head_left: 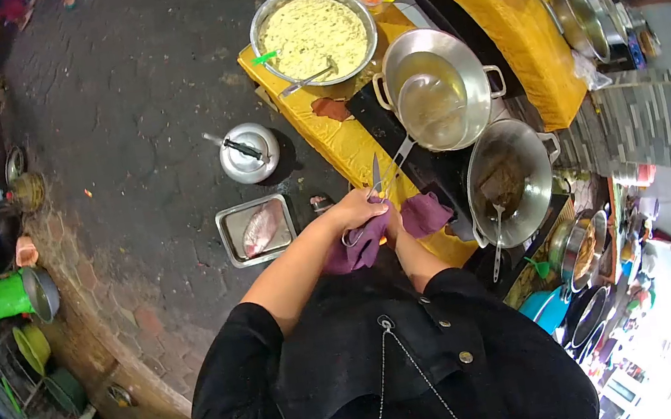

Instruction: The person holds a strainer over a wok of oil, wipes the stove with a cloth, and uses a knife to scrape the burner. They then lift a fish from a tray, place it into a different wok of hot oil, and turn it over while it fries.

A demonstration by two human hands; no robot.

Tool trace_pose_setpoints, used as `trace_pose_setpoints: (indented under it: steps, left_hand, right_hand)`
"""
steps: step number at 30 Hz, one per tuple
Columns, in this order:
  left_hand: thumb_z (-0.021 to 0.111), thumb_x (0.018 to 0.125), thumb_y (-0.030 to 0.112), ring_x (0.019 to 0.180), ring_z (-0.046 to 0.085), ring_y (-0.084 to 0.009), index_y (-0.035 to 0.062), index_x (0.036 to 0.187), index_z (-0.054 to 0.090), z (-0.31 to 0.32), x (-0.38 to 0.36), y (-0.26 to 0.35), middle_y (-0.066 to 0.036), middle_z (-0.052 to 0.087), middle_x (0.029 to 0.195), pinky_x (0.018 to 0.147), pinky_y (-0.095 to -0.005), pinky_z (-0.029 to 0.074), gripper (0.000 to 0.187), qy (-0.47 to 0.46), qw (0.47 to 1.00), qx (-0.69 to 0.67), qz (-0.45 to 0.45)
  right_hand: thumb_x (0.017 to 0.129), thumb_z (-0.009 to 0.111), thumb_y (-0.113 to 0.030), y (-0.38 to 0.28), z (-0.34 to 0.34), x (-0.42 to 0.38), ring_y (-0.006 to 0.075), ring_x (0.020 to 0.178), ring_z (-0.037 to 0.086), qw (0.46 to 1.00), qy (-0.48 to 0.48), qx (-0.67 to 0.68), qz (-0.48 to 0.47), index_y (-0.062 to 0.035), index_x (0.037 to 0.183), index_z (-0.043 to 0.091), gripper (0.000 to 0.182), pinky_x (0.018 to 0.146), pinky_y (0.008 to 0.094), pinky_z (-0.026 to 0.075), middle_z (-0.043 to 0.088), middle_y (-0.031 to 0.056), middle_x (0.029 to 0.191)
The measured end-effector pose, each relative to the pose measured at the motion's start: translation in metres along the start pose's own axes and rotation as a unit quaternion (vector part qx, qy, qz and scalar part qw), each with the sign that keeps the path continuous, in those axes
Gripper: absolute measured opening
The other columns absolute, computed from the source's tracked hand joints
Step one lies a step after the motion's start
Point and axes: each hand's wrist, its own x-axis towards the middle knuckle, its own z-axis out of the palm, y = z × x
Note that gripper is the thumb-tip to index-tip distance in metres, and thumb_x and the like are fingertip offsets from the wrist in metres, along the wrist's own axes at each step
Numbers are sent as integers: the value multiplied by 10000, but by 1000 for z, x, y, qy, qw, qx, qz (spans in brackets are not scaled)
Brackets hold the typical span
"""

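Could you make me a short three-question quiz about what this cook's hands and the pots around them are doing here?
1. True or false: the scissors are held with a purple cloth bunched around the hands.
2. Which vessel holds the pale yellow crumbly food? A) the big round bowl B) the kettle C) the flat metal tray
3. What lies in the flat metal tray on the ground?

Key
1. True: the left hand grips the handles, the right hand is against the cloth, blades pointing away.
2. A. A spoon rests in it too.
3. A pinkish piece, seemingly raw fish or meat.
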Motion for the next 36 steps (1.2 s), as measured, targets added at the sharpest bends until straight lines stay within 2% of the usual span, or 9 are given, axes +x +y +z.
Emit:
trace_pose_setpoints:
  steps: [3,7,11,17,20,21,26,27,36]
  left_hand:
    - [612,791,201,830,531,-129,3,1025,559,-10,2,4,-86,612,927,764,-287,428,310,-20,999,41,-9]
    - [596,806,213,875,550,-172,30,1077,537,-16,-8,10,-116,616,959,811,-301,416,331,-44,996,34,67]
    - [585,796,320,936,567,-295,62,1101,531,-20,-19,23,-162,608,1001,853,-359,406,403,-29,998,58,26]
    - [588,774,385,1001,523,-392,87,1118,525,-36,-10,6,-211,586,1015,885,-433,380,459,-35,990,135,-10]
    - [584,786,364,988,528,-386,76,1122,519,-52,-30,31,-229,584,983,870,-439,385,447,-35,993,108,38]
    - [577,804,320,960,542,-366,50,1126,509,-49,-25,18,-232,584,958,847,-423,398,425,-37,988,103,112]
    - [582,812,244,921,554,-329,52,1084,522,-41,-31,13,-197,577,963,812,-364,418,338,-58,990,72,103]
    - [584,811,239,912,556,-328,49,1071,524,-39,-33,12,-195,578,952,801,-367,422,327,-51,991,57,107]
    - [587,810,246,890,557,-336,20,1035,518,-39,-43,6,-214,573,930,790,-375,423,326,-53,992,30,114]
  right_hand:
    - [825,509,-380,-11,4,15,320,849,581,977,19,-210,12,-27,966,478,381,698,424,449,592,186,938]
    - [821,508,-350,-38,16,17,296,796,581,989,30,-138,32,-17,983,469,372,657,405,457,588,169,895]
    - [817,507,-320,-62,28,16,272,743,582,995,40,-80,47,-8,999,460,364,616,387,465,584,152,852]
    - [812,505,-275,-57,42,46,235,663,582,996,63,-25,58,6,1025,446,357,555,358,477,578,126,788]
    - [809,505,-253,-55,48,59,217,624,582,996,70,0,62,12,1037,439,356,524,344,483,574,113,756]
    - [808,504,-245,-57,51,61,211,610,583,995,73,13,66,15,1041,437,356,514,340,485,573,109,745]
    - [829,471,-153,-55,74,72,195,498,521,991,109,45,62,-3,1087,352,322,428,340,489,487,104,690]
    - [852,442,-198,-50,77,77,176,497,487,993,93,40,59,-105,1028,286,253,402,338,467,450,77,703]
    - [867,436,-182,-33,92,95,163,486,473,985,124,94,73,-125,1115,283,297,403,318,457,445,63,698]
